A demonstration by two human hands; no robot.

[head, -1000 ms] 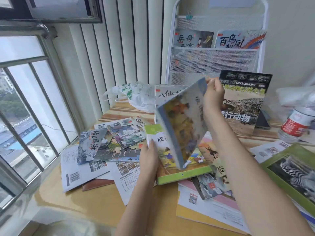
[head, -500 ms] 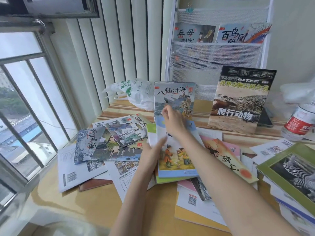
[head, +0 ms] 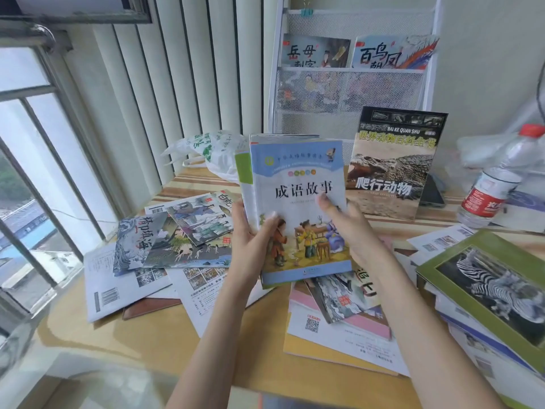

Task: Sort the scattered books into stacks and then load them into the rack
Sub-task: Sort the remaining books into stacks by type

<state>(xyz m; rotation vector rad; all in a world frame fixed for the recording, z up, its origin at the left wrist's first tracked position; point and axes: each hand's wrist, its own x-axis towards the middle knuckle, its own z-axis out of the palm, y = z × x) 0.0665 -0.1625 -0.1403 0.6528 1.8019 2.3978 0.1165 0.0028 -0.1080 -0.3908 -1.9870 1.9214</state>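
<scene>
1. window bars (head: 44, 160) fill the far left, and beside them a loose spread of thin picture books (head: 177, 234) lies fanned over upturned white back covers on the bench (head: 147, 340); none of this looks sorted.
2. left hand (head: 253, 246) grips the lower left edge of a small stack of books (head: 298, 208) held up off the bench, thumb across the blue front cover and fingers (head: 240, 214) curled round behind (a green-edged book and others sit behind the blue one).
3. right hand (head: 348, 228) meets the same stack from the right, thumb pressed on the cover; whether the fingers behind are closed round the edge i cannot tell for sure, though it looks like a hold.
4. under the hands a heap of mixed books (head: 342, 299) overlaps at odd angles.
5. behind, the white mesh rack (head: 351, 93) holds two books in an upper pocket; a reptile book (head: 389, 163) leans upright at its foot.
6. at right, a zebra-cover book (head: 486, 284) tops a pile, with a water bottle (head: 495, 184) beyond.
7. my judgement: sorting is under way, one stack forming in hand, and nearly all the loading is left.
</scene>
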